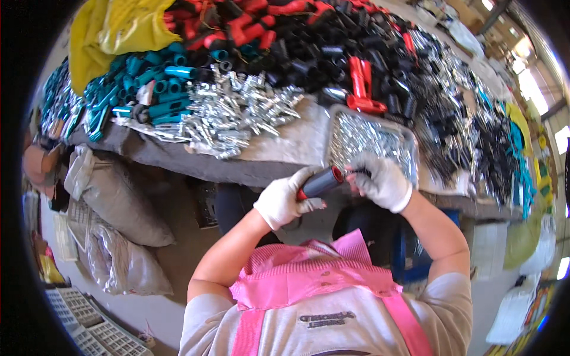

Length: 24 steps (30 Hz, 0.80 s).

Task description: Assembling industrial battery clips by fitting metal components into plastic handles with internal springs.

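Observation:
My left hand (282, 202), in a white glove, is wrapped round a dark grey cylindrical part (320, 183) with red at both ends, held slantwise in front of me. Close to its upper right end is my right hand (383, 183), also gloved, with fingers pinched on a small dark piece (360, 172). What that piece is, and whether it touches the cylinder, I cannot tell. Just beyond my right hand stands a clear plastic tray (414, 144) full of small silvery screws (362, 139).
Silvery metal parts (237, 113) lie heaped on the cloth-covered table, beside teal housings (169, 104). Black tubes (332, 59) and red housings (362, 89) pile up behind. A yellow sack (127, 29) lies far left. Full sacks (119, 196) stand on the floor at left.

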Each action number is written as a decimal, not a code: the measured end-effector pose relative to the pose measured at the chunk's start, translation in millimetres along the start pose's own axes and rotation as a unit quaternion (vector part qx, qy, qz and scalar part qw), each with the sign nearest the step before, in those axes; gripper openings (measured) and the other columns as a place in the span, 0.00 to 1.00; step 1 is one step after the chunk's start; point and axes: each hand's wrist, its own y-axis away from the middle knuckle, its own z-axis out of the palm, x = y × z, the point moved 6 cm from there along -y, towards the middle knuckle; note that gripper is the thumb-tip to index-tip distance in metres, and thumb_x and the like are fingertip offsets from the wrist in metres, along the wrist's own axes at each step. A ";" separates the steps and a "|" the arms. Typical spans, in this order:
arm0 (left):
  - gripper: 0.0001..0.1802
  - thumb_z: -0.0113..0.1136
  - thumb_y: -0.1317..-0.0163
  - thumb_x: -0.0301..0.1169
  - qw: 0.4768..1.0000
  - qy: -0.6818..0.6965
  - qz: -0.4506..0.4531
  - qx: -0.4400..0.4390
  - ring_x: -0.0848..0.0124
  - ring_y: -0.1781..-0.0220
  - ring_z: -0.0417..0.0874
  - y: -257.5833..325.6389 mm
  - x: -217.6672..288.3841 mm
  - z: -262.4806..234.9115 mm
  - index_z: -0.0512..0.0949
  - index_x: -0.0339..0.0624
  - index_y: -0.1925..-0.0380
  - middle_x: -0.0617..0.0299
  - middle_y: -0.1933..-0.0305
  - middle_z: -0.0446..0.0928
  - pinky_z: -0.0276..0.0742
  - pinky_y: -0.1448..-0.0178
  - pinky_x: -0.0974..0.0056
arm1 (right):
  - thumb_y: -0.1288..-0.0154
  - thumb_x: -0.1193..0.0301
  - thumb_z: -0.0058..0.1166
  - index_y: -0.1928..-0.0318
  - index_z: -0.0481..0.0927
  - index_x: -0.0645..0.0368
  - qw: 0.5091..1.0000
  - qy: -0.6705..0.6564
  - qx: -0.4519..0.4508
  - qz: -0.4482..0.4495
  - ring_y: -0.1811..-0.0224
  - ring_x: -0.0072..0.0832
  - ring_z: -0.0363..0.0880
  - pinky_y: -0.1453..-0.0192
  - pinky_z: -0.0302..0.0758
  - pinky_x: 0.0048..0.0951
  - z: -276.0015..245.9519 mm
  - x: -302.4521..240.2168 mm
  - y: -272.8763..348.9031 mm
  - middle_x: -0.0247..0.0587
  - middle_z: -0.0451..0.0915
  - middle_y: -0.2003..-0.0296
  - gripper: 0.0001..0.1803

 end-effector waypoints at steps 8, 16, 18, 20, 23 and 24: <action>0.29 0.67 0.45 0.39 0.962 0.222 -0.046 0.150 0.67 0.70 0.79 3.8 -68.4 -43.6 0.68 0.40 0.47 0.59 0.72 0.77 0.74 0.65 0.63 | 0.30 0.60 0.44 0.51 0.68 0.57 0.963 0.106 -0.212 -0.131 0.74 0.42 0.78 0.68 0.74 0.37 28.3 -50.6 -136.1 0.47 0.74 0.79 0.15; 0.18 0.54 0.41 0.29 0.849 0.486 -0.153 0.139 0.78 0.84 0.67 -1.8 -72.5 -46.2 0.64 0.39 0.51 0.65 0.77 0.68 0.64 0.81 0.72 | 0.47 0.43 0.52 0.39 0.64 0.56 0.923 0.350 0.161 0.018 0.42 0.41 0.72 0.38 0.67 0.37 0.1 -47.3 -409.7 0.51 0.72 0.44 0.41; 0.19 0.54 0.41 0.28 0.845 0.493 -0.155 0.140 0.78 0.85 0.67 -1.1 -74.3 -46.1 0.64 0.39 0.50 0.64 0.77 0.68 0.64 0.81 0.71 | 0.51 0.45 0.54 0.37 0.62 0.59 0.911 0.386 0.075 0.121 0.42 0.41 0.73 0.39 0.68 0.37 5.2 -42.2 -437.8 0.51 0.71 0.42 0.45; 0.17 0.53 0.41 0.27 0.842 0.494 -0.155 0.152 0.77 0.85 0.67 1.1 -78.6 -46.1 0.64 0.40 0.52 0.64 0.78 0.68 0.64 0.80 0.71 | 0.53 0.51 0.58 0.35 0.54 0.65 0.916 0.348 -0.057 0.192 0.42 0.41 0.73 0.41 0.70 0.37 2.1 -52.0 -441.4 0.51 0.72 0.43 0.50; 0.32 0.61 0.43 0.30 0.833 0.513 -0.159 0.130 0.80 0.82 0.69 0.5 -83.4 -42.7 0.61 0.42 0.38 0.69 0.76 0.68 0.66 0.80 0.72 | 0.52 0.58 0.58 0.31 0.46 0.57 0.836 0.518 -0.010 0.183 0.49 0.43 0.78 0.45 0.73 0.40 -14.3 -20.2 -451.1 0.49 0.78 0.49 0.50; 0.32 0.62 0.43 0.30 0.836 0.510 -0.153 0.135 0.80 0.82 0.69 0.7 -85.0 -43.8 0.61 0.42 0.38 0.69 0.76 0.68 0.66 0.80 0.72 | 0.51 0.59 0.56 0.31 0.48 0.52 0.841 0.509 0.038 0.179 0.50 0.45 0.79 0.46 0.74 0.41 -16.7 -15.6 -441.9 0.51 0.76 0.48 0.47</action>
